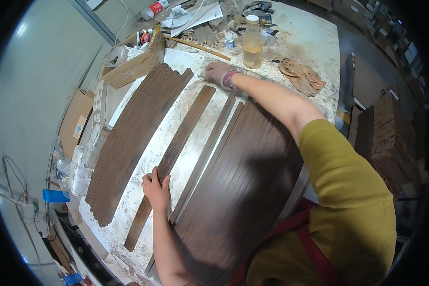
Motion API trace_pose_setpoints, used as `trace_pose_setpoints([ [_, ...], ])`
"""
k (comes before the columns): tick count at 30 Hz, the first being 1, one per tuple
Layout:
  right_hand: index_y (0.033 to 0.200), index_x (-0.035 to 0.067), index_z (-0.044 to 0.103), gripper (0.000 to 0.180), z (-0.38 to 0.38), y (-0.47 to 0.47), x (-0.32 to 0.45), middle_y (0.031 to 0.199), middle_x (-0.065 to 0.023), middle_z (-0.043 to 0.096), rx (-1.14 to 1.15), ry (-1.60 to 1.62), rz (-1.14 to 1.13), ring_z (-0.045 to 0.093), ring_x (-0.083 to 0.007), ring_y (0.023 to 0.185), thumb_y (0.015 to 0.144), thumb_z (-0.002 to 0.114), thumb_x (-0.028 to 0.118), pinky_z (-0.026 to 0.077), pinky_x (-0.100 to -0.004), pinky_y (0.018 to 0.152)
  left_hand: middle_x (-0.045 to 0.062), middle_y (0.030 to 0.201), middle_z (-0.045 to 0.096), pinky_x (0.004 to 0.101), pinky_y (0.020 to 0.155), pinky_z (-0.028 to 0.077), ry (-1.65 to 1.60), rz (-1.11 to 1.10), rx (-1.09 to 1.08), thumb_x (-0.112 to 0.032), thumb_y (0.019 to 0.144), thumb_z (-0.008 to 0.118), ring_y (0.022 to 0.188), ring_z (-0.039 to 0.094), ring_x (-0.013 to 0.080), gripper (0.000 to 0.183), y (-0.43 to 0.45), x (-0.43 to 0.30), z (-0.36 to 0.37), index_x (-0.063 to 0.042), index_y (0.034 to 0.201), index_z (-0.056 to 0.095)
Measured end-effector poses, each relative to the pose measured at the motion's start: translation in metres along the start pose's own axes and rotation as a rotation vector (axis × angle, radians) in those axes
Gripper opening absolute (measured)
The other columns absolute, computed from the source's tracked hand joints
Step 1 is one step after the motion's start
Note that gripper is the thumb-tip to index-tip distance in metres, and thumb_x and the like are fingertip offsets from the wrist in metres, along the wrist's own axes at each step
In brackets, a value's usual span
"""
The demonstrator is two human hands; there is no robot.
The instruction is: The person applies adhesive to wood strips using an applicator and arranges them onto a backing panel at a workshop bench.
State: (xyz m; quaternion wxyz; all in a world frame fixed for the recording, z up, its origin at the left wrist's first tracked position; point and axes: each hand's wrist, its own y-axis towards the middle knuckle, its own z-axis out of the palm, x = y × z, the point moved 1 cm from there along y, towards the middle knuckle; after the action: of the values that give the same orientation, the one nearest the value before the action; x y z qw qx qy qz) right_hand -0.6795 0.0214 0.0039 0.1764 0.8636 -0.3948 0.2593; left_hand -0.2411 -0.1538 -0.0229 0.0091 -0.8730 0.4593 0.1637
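Note:
My left hand grips a brown wood strip around its middle, thumb on one side and fingers on the other; the strip lies slantwise on the white worktable. My right hand, in a pinkish glove, is stretched out beyond the strip's far end and is blurred; whether it holds anything cannot be told. Left of the strip stands a long stack of brown strips. To the right, a narrow strip lies beside a wide panel of brown slats, partly under my right arm's shadow.
At the far side are a bottle of yellowish liquid, a small glass jar, a crumpled tan cloth, a thin wooden stick and a cardboard box with a marker and bags. Plastic-wrapped bundles sit along the left edge.

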Motion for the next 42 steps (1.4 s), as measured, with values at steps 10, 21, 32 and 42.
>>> trace_pose_setpoints([
  [10, 0.104, 0.008, 0.067, 0.036, -0.034, -0.034, 0.004, 0.096, -0.0102, 0.069, 0.477, -0.245, -0.145, 0.064, -0.0243, 0.082, 0.086, 0.059, 0.039, 0.049, -0.0365, 0.076, 0.015, 0.112, 0.050, 0.0459, 0.089, 0.042, 0.066, -0.053, -0.052, -0.029, 0.082, 0.072, 0.103, 0.049, 0.0342, 0.056, -0.003, 0.011, 0.003, -0.010, 0.132, 0.055],
  [21, 0.123, 0.008, 0.062, 0.042, -0.041, -0.063, -0.012, 0.113, -0.0057, 0.064, 0.225, 0.897, 0.088, 0.060, -0.0146, 0.101, 0.089, 0.065, 0.032, 0.048, -0.0256, 0.084, 0.021, 0.139, 0.047, 0.0421, 0.104, 0.040, -0.317, 0.134, 0.671, -0.028, 0.092, 0.063, 0.124, 0.048, 0.0377, 0.038, -0.031, -0.023, -0.062, -0.009, 0.126, 0.062],
  [32, 0.120, 0.003, 0.063, 0.049, -0.041, -0.023, -0.019, 0.112, -0.0103, 0.065, 0.038, 0.778, 0.164, 0.061, -0.0160, 0.095, 0.084, 0.067, 0.036, 0.048, -0.0261, 0.080, 0.020, 0.144, 0.039, 0.0547, 0.107, 0.029, 0.313, 0.069, 0.008, -0.041, 0.088, 0.064, 0.131, 0.037, 0.0401, 0.070, 0.025, 0.034, -0.010, -0.008, 0.145, 0.039],
  [42, 0.110, 0.009, 0.068, 0.043, 0.028, 0.057, 0.013, 0.113, -0.0167, 0.066, 0.072, 0.011, 0.123, 0.062, -0.0324, 0.106, 0.087, 0.055, 0.043, 0.047, -0.0415, 0.093, 0.016, 0.123, 0.049, 0.0487, 0.098, 0.036, 0.228, -0.029, -0.115, -0.042, 0.096, 0.053, 0.112, 0.048, 0.0356, 0.049, 0.065, 0.046, 0.021, -0.014, 0.136, 0.052],
])
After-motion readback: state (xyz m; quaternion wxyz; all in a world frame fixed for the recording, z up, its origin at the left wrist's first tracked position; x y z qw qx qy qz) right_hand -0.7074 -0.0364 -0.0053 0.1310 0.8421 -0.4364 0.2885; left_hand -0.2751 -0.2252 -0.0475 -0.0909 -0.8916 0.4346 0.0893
